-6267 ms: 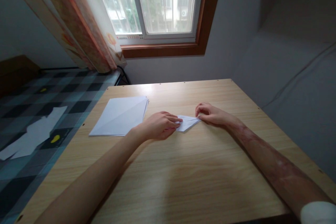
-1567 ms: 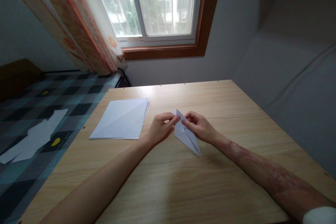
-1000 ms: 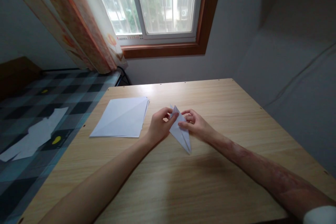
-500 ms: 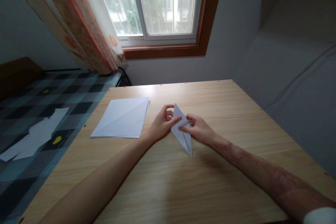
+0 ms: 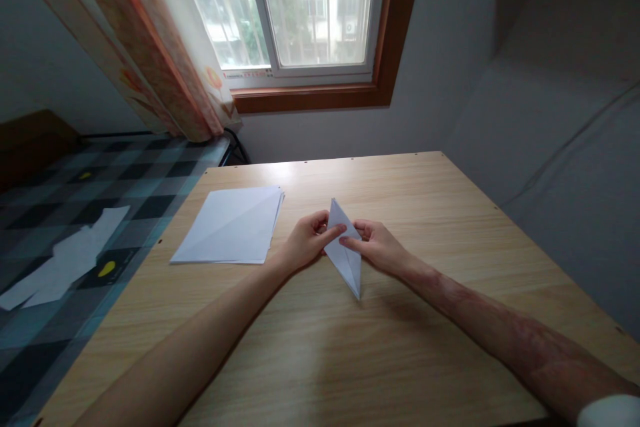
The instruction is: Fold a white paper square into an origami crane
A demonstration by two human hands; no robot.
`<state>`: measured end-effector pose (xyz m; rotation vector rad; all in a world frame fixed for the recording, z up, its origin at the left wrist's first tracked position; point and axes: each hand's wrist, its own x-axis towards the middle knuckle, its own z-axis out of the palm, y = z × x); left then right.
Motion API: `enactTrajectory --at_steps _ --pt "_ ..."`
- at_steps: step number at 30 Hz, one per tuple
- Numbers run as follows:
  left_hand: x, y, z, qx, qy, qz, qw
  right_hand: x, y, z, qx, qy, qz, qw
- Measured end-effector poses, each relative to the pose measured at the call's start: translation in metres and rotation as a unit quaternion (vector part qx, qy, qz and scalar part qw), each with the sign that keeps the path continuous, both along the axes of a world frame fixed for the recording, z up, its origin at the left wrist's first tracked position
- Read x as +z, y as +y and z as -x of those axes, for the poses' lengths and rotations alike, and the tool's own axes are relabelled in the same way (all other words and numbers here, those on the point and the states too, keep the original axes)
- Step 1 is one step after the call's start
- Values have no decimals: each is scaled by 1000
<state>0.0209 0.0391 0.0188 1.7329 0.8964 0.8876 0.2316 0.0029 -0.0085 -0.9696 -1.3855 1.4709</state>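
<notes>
A white sheet of paper folded into a narrow diamond is held between my two hands above the middle of the table. My left hand grips its left edge, the thumb lying across the front and the fingers behind. On the opposite edge my right hand pinches the paper, its thumb pressed on the front near the middle. One point of the diamond faces the window and the other points down toward me. A crease runs along its lower half. My fingertips behind the paper are hidden.
A stack of square white paper lies on the wooden table, left of my hands. Strips of white paper rest on a checked bedspread at the left. Beyond the table are a window and a curtain.
The lower half of the folded paper has closed up, its gap now just a crease line. My left fingers have curled in lower behind the left edge. Both hands stay in nearly the same place.
</notes>
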Motion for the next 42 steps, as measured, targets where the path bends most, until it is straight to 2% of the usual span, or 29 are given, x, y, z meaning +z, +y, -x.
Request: enactTrajectory --at_steps 6,9,14,20,29,33,39,42 --pt "2 -3 1 -23 -34 79 996 0 2 -2 -23 47 14 999" --pt "3 -2 1 -19 -66 88 994 2 1 -4 -11 51 4 999" --pt "5 2 1 -14 -100 89 991 7 -3 -7 48 -30 -56 997" --pt "2 4 0 -5 -105 109 989 16 -3 -11 79 -138 -139 977" --pt "-5 9 6 0 -114 162 980 13 1 -15 102 -175 -172 964" --pt "-5 9 7 21 -108 161 981 11 0 -13 93 -167 -166 967" --pt "-2 3 5 53 -76 127 988 16 -6 -8 31 -166 -166 972" --pt "-2 2 4 66 -72 116 988 18 -8 -7 21 -172 -160 972"
